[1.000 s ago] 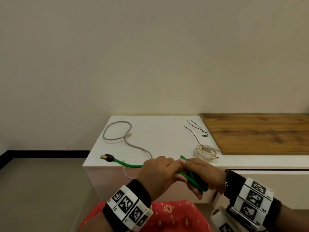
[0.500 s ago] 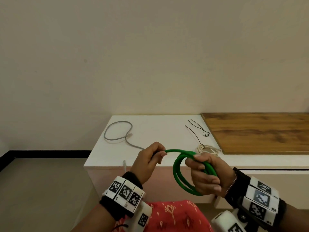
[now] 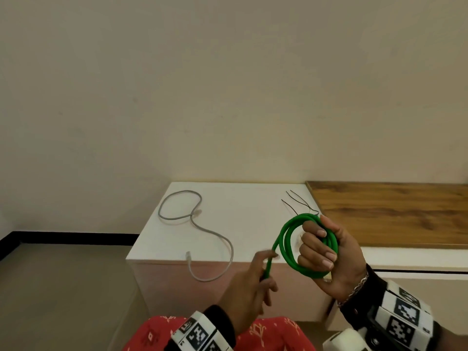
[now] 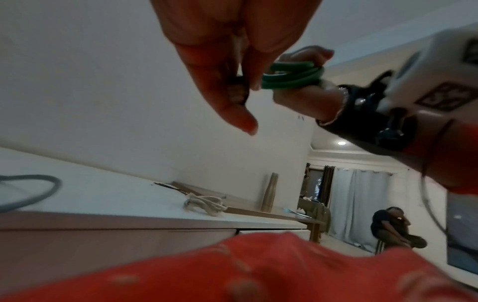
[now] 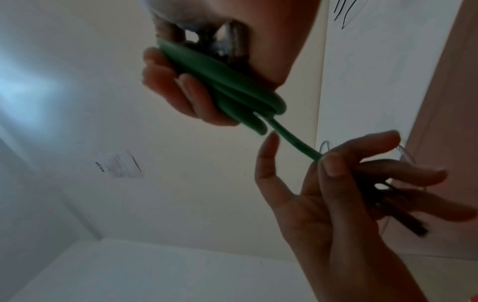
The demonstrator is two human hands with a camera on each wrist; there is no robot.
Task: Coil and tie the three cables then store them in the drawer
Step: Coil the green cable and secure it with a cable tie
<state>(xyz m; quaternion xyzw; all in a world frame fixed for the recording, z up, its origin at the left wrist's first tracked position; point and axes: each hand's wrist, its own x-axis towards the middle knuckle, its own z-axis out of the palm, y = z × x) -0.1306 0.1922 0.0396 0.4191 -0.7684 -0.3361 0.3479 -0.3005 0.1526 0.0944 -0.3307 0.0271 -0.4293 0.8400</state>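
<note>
A green cable (image 3: 302, 271) is wound into a coil of several loops, and my right hand (image 3: 326, 252) grips that coil in front of the white cabinet top (image 3: 240, 214). Its free tail runs down-left to my left hand (image 3: 249, 282), which pinches it near the black plug. The right wrist view shows the green cable (image 5: 227, 81) between the right hand's fingers (image 5: 175, 85) and the tail in my left hand (image 5: 336, 194). A grey cable (image 3: 195, 224) lies loose on the cabinet, one end hanging over the front edge. A coiled white cable (image 4: 204, 204) lies on the top.
Thin black ties (image 3: 298, 202) lie on the cabinet near a wooden board (image 3: 392, 211) at the right. A shut drawer front (image 3: 417, 287) sits under the top at the right. A person (image 4: 388, 224) sits far off in the room.
My right hand has lifted the green coil up and to the right. My left hand has dropped lower and slid along the cable to its tail end. The plug has left the cabinet top.
</note>
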